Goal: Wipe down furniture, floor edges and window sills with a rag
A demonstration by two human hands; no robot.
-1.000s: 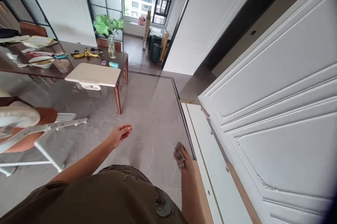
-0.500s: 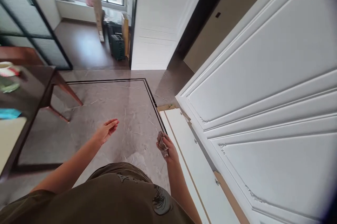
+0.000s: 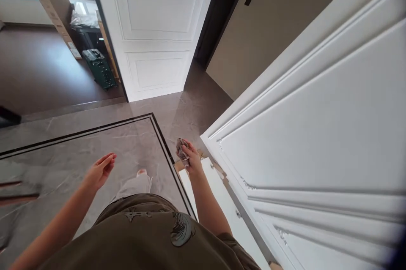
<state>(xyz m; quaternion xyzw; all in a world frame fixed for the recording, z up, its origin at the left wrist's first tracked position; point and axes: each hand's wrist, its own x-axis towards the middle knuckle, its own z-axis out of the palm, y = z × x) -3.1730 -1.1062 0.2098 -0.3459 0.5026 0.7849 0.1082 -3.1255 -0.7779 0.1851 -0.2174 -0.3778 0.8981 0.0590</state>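
Observation:
In my right hand is a crumpled grey-brown cloth, gripped between thumb and fingers. That hand is above the far end of a long white board, which lies on the floor along the panelled wall. My left hand hangs over the tiled floor, away from any object. Its fingers are pressed together and slightly curled, and nothing shows in them. Metal fittings sit along the board's wall-side edge, and cardboard shows under its far end.
On the right rises a white panelled wall. Ahead stand a white panelled door-like surface and a dark passage beside a beige wall. A dark green case and a tall cardboard carton are in the far-left room.
I have moved forward and my view has turned right. The dining table has left view at the left. The cloth stays in my right hand, now at the board's far end.

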